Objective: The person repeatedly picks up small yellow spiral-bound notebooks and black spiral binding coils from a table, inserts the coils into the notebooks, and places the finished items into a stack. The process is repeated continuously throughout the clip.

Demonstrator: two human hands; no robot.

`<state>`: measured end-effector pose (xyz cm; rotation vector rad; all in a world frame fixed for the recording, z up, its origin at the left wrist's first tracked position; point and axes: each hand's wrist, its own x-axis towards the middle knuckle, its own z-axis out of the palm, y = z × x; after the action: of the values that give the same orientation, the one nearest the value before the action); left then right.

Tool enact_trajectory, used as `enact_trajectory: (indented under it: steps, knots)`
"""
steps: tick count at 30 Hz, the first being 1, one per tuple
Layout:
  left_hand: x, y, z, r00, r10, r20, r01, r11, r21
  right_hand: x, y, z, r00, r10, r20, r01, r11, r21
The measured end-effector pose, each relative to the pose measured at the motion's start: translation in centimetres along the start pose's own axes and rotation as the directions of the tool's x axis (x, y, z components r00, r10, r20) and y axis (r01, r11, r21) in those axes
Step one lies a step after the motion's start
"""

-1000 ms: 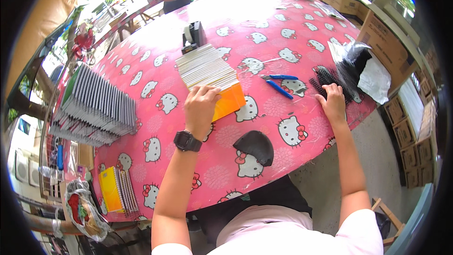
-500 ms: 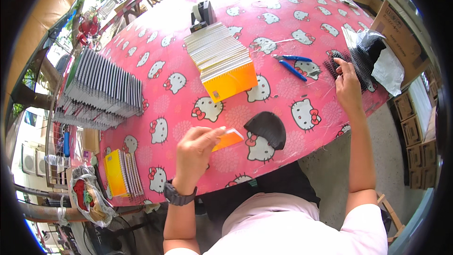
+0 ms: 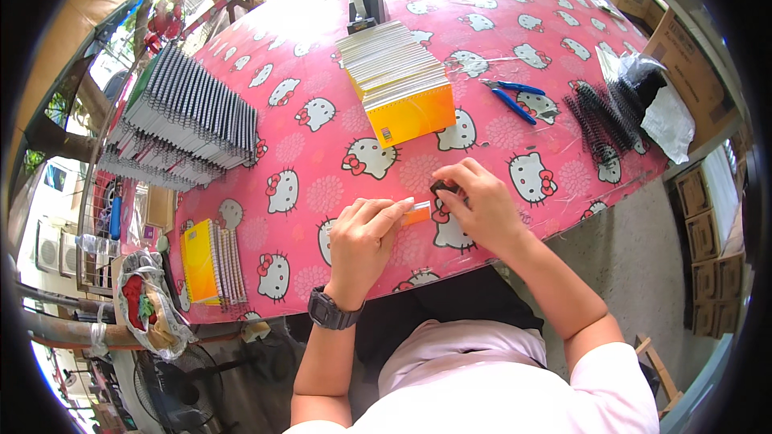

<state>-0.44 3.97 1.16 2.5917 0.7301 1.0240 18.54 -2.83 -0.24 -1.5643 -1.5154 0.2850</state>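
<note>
My left hand [image 3: 368,233], with a dark watch at its wrist, is closed on a small orange-covered notebook [image 3: 416,214] near the table's front edge. Most of the notebook is hidden by my fingers. Just to its right, my right hand [image 3: 482,201] is closed with bent fingers around a black half-round piece [image 3: 444,187]. Only a dark bit of that piece shows between thumb and forefinger; the palm covers the rest. Beyond both hands stands a long row of yellow-orange notebooks [image 3: 414,116] packed on edge.
Blue-handled cutters [image 3: 515,100] lie right of the row, with black spiral coils [image 3: 599,124] farther right. A tape dispenser [image 3: 367,10] stands behind the row. At left are stacked black spiral-bound notebooks [image 3: 189,124] and several yellow ones [image 3: 205,261]. Cardboard boxes [image 3: 691,64] stand right.
My right hand has moved left from the black coils to the black half-round piece, covering it. My left hand has shifted slightly right with the notebook.
</note>
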Motion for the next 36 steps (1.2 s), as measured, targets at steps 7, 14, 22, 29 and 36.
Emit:
enact_trajectory:
  steps: [7,14,22,29,36]
  knots:
    - [-0.1,0.1,-0.2,1.0,-0.02,-0.015,0.02,1.0,0.006,0.6,-1.8,2.7,0.998,-0.06,-0.026,0.058,0.994,-0.091]
    - [-0.3,0.5,-0.2,1.0,-0.011,0.024,0.013,0.997,-0.072,0.4,-1.5,-1.6,0.969,-0.068,0.236,0.02,0.979,0.201]
    - [-0.5,0.9,-0.4,0.999,0.012,0.041,-0.008,0.996,-0.088,0.5,-0.2,-2.5,0.923,-0.227,0.311,0.187,0.971,0.152]
    - [-0.6,1.0,-0.1,0.998,0.033,0.062,-0.028,0.995,-0.092,0.2,-0.1,-3.2,0.849,-0.132,0.512,0.032,0.979,0.2]
    - [0.1,2.9,-0.1,0.997,0.013,0.07,-0.008,0.998,-0.059,0.3,-1.2,-3.4,0.862,-0.262,0.434,0.157,0.952,0.262]
